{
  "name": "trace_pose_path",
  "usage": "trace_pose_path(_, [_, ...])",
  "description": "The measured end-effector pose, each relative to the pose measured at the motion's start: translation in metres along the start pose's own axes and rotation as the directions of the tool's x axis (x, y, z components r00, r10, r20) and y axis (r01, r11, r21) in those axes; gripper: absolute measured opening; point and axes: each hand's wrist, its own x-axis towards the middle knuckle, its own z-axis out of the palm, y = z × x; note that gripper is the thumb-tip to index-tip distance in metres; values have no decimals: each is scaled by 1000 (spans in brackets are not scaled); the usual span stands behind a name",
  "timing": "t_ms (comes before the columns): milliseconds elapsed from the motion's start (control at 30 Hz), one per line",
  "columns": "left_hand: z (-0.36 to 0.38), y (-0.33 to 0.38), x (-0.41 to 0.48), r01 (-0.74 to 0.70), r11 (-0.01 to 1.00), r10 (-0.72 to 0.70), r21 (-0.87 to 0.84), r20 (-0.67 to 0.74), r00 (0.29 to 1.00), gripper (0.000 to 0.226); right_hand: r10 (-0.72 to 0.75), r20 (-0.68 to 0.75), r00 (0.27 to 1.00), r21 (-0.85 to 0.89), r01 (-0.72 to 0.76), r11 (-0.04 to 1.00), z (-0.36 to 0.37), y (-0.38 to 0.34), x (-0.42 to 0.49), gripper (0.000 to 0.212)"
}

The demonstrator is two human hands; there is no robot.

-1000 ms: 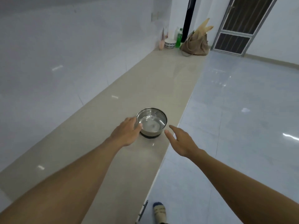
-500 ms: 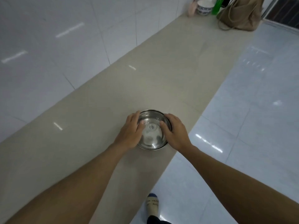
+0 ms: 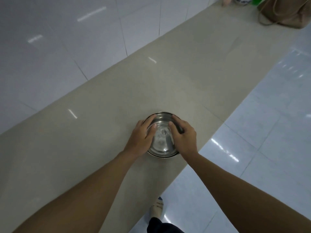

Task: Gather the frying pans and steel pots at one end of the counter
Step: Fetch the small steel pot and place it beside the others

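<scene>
Both hands just closed on steel pot [image 3: 162, 142] — left hand [image 3: 140, 137], right hand [image 3: 184, 137] gripping rim; ready to carry along table [image 3: 101, 132].

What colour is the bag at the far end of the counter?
Brown, tan-like; the bag shows at the head view's top right.

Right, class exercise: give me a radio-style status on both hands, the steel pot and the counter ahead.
Left hand and right hand in a two-sided grip on the steel pot. Pot on the counter, near its floor-side edge. Counter ahead bare; brown bag at the far end.
</scene>
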Motion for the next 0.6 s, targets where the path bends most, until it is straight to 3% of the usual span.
trace_pose_path(133, [-12, -3, -13, 23, 1000, -22, 14, -41, 999, 44, 14, 25, 1000, 60, -16, 998, 10, -11, -8, 35])
trace_pose_path(600, [-136, -11, -102, 83, 995, -63, 51, -305, 950, 40, -201, 216, 956, 155, 169, 973, 81, -103, -73, 31])
